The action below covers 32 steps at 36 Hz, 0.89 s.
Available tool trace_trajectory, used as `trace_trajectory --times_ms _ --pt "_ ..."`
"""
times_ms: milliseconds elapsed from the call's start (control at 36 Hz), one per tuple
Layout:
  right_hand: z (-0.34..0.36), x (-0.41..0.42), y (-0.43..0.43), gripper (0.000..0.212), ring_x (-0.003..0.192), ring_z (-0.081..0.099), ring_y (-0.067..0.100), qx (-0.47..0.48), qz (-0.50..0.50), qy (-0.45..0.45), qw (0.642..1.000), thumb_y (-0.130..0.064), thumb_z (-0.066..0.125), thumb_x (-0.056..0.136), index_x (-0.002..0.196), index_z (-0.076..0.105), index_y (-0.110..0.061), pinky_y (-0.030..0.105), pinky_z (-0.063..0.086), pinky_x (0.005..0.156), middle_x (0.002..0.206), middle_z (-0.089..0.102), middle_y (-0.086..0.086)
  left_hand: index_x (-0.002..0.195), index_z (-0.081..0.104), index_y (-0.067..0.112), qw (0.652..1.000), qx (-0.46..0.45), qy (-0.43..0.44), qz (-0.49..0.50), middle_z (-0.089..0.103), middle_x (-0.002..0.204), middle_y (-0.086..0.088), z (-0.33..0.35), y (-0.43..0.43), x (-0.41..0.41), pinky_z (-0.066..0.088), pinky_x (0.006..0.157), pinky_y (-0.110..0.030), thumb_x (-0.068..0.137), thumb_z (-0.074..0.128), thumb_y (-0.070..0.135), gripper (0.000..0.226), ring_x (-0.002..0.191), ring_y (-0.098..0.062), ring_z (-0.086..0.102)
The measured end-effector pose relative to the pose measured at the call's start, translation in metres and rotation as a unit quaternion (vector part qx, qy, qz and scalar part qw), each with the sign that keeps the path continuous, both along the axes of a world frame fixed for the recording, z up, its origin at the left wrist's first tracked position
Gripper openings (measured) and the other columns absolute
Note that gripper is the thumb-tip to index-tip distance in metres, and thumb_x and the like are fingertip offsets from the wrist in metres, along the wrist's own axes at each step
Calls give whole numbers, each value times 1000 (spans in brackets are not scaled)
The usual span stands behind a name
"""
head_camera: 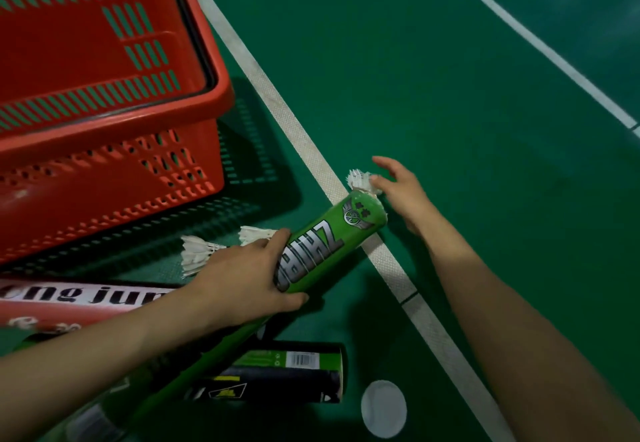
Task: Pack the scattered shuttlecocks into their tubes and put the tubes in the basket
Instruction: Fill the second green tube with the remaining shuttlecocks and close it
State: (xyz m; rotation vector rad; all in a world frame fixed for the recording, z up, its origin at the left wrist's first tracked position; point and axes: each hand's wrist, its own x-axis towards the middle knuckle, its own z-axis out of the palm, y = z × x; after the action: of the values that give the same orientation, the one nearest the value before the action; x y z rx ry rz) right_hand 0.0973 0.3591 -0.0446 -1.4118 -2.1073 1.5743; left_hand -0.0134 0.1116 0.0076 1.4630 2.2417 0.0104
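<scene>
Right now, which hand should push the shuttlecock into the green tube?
Right hand: its fingers touch the shuttlecock at the mouth of the green tube. Left hand grips its middle, steadying it.

The left hand (242,275) and the right hand (401,192) are shown bare, with every visible finger uncovered. The left forearm (104,348) and the right forearm (519,320) are likewise seen bare along their whole visible length, and their outlines are softened by blur toward the lower edge.

Green court floor (450,60), red basket (194,109), two loose shuttlecocks (195,254), black tube (284,379), red-and-white tube (69,299), white lid (383,408)
</scene>
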Motion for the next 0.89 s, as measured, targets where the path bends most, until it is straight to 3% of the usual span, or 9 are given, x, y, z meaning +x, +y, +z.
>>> trace_trajectory --times_ms 56,167,278,361,556,667,833,889 --pt "-6 0 -1 39 127 43 21 50 46 -68 995 -19 59 91 129 53 -17 30 33 103 139 47 7 136 21 32 1000 -10 2 3 60 117 1 -3 -2 -1 40 71 -30 69 54 76 87 99 -27 61" --pt "-17 6 -11 27 117 44 25 157 79 -139 975 -22 55 93 115 56 -6 32 34 95 124 52 11 134 22 32 1000 -14 -1 6 60 115 1 -4 -2 -3 34 66 -29 71 54 75 83 96 -25 60" --pt "-6 13 -16 7 81 48 15 127 -59 -17 990 -19 53 93 90 50 -14 21 36 64 96 53 2 131 23 31 1000 -19 2 1 59 113 2 -3 -1 -5 33 65 -29 72 54 74 80 94 -25 60" --pt "10 22 -13 16 69 41 14 56 -168 83 981 -17 51 91 77 44 -19 29 34 62 78 48 -2 129 25 32 1000 -15 0 2 59 112 2 -4 -1 -6 33 65 -29 71 56 74 78 94 -26 60" --pt "20 25 -25 10 79 46 17 3 -99 106 989 -14 46 90 82 46 -20 33 37 72 88 50 4 133 21 32 1000 10 -3 2 59 116 1 -5 -1 -7 36 66 -30 71 54 75 83 96 -27 60" --pt "21 28 -28 10 78 50 12 10 -95 108 990 -12 45 88 86 51 -20 33 39 75 84 55 -4 138 17 31 999 36 -6 3 58 121 0 -5 -5 -9 44 72 -32 70 52 77 89 100 -27 60" --pt "31 26 -36 12 83 51 14 -31 31 98 994 -29 43 85 84 53 -22 33 39 76 90 57 -2 141 14 33 999 42 16 -11 55 126 1 -3 -5 -13 44 75 -32 70 54 76 92 103 -26 60" --pt "34 21 -42 25 91 51 13 -23 45 105 993 -41 41 86 99 49 -22 29 39 78 100 55 -3 141 14 32 999 45 15 -9 56 125 1 -3 -5 -13 44 75 -32 71 54 75 92 102 -26 60"
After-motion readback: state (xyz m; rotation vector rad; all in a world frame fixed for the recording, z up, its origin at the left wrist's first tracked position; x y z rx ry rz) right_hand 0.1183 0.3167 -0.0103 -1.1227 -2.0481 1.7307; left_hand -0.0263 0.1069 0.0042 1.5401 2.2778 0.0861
